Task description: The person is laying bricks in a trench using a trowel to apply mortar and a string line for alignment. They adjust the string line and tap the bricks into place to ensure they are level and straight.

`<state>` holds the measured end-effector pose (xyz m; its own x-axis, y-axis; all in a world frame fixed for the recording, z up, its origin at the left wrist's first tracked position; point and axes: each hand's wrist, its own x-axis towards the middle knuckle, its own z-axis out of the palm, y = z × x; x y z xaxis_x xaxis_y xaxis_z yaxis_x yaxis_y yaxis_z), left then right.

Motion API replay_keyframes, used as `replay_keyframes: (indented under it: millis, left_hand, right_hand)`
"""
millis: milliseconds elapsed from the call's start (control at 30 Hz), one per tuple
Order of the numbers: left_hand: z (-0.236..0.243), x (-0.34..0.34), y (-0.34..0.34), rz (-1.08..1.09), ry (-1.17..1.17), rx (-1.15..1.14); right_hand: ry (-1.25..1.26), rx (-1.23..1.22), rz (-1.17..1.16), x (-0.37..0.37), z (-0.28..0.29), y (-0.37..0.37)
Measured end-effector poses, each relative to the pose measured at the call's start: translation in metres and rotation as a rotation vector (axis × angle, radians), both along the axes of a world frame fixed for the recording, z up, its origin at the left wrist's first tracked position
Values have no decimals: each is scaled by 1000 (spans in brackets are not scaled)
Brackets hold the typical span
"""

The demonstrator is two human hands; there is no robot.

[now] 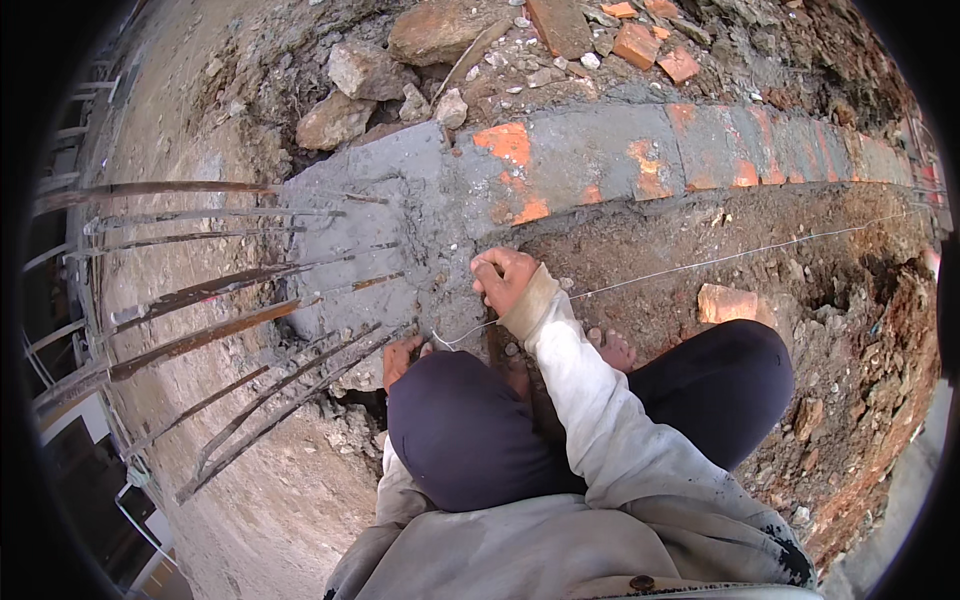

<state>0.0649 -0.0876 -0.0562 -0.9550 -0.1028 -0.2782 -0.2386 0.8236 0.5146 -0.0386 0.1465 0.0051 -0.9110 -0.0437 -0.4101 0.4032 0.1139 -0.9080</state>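
A thin white string (690, 266) runs from the right, above the soil, and passes by my right wrist. Its loose, curving end lies beside my left hand (401, 361). That hand is low by the feet of the rusty steel bars (215, 325), its fingers curled and partly hidden behind my dark-trousered knee; what they grip does not show. My right hand (506, 279) hovers over the near edge of the grey mortar bed (425, 215), thumb and fingers pinched together. Anything between those fingertips is too small to make out.
A curved brick course (600, 150) smeared with mortar stretches to the right. Rocks (365, 70) and broken bricks (636, 45) lie beyond it. One loose brick (727, 303) sits in the soil near my right knee. Several steel bars stick out to the left.
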Motion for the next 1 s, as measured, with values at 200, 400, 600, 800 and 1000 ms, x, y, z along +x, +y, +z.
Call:
replay_keyframes:
  millis: [200, 400, 600, 800, 1000]
  left_hand:
    - [60, -24, 56, 28, 308, 25]
    - [89, 12, 43, 117, 98, 29]
    - [158, 38, 27, 169, -134, 50]
    - [266, 74, 33, 223, -362, 99]
    - [408, 48, 65, 194, -569, 156]
  right_hand:
    - [-52, -121, -82, -11, -10, -4]
    - [-45, -263, -201, -29, -12, -4]
    - [-20, -276, -304, -59, 80, 59]
    - [-103, -61, -339, -74, 210, 183]
    - [-332, 548, -366, 88, 283, 305]
